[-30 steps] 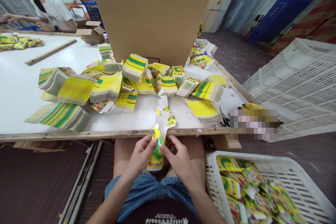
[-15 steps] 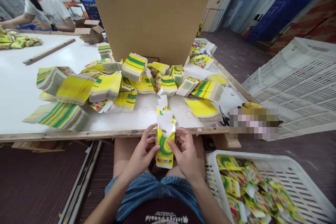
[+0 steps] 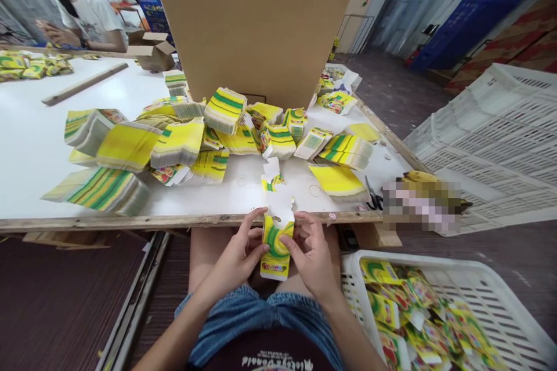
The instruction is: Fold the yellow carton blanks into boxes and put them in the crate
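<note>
Between my two hands, over my lap at the table's front edge, is a small yellow and green printed carton (image 3: 275, 250) with its white top flap standing up. My left hand (image 3: 244, 248) pinches its left side, thumb on the printed front. On the other side my right hand (image 3: 310, 250) grips it, thumb pressed on the front and fingers behind. Just beyond the carton another opened carton piece (image 3: 272, 177) lies on the white table (image 3: 243, 177). Stacks of flat carton blanks (image 3: 174, 145) spread across the table past my hands.
A white plastic basket (image 3: 470, 266) of folded cartons stands low at my right. A tall cardboard box (image 3: 261, 23) rises behind the stacks. Scissors (image 3: 373, 197) and bananas (image 3: 418, 178) lie at the right edge. A co-worker (image 3: 96, 17) sits at the far left, near a wooden strip (image 3: 85, 84).
My grip on the carton stays almost the same; its white top flap tilts slightly differently. The view has shifted a little. The co-worker's hands have come up off the table.
</note>
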### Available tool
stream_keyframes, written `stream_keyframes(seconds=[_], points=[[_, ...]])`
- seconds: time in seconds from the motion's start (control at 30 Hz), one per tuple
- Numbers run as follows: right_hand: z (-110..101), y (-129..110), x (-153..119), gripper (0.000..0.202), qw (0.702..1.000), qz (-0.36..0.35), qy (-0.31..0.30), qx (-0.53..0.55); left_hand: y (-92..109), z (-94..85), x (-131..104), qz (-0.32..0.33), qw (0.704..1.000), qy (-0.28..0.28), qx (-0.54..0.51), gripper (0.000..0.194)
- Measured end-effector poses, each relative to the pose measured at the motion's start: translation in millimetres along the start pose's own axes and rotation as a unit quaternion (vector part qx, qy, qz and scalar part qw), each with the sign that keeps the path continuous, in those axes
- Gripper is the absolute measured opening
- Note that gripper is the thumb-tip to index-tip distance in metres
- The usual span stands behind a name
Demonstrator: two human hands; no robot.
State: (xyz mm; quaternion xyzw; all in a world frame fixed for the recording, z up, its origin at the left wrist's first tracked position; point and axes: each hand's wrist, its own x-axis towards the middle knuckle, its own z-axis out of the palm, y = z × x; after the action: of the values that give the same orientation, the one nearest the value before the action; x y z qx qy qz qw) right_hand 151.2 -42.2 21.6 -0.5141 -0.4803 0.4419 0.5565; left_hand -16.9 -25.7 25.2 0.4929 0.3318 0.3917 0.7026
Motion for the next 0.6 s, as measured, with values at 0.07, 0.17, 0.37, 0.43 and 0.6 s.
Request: stream_keyframes(seconds=[0.07, 0.17, 0.37, 0.43, 0.6], points=[[-5.2, 0.1, 0.3, 0.034, 0.999, 0.007, -0.031, -0.014, 1.4, -2.9, -1.8, -0.007, 1.0, -0.015, -0.01, 0.061], [-14.3, -1.6, 2.6, 0.022, 0.996, 0.028, -0.087, -0.012, 3.6, -8.3, -4.2, -0.022, 0.999, -0.044, -0.023, 0.055], [-22.6, -10.1, 9.6, 0.023, 0.988, 0.016, -0.137, -0.072, 1.9, -10.7, -5.6, -0.061, 0.992, -0.097, -0.052, 0.04], [-21.7, -11.2, 11.6, 0.025, 0.986, -0.021, -0.132, -0.098, 0.5, -8.8, -5.8, -0.066, 0.992, -0.092, -0.06, 0.038], [-14.3, -4.6, 14.1, 0.009, 0.998, -0.004, -0.063, -0.029, -1.8, -4.5, -4.1, -0.061, 0.994, -0.065, -0.067, 0.073]])
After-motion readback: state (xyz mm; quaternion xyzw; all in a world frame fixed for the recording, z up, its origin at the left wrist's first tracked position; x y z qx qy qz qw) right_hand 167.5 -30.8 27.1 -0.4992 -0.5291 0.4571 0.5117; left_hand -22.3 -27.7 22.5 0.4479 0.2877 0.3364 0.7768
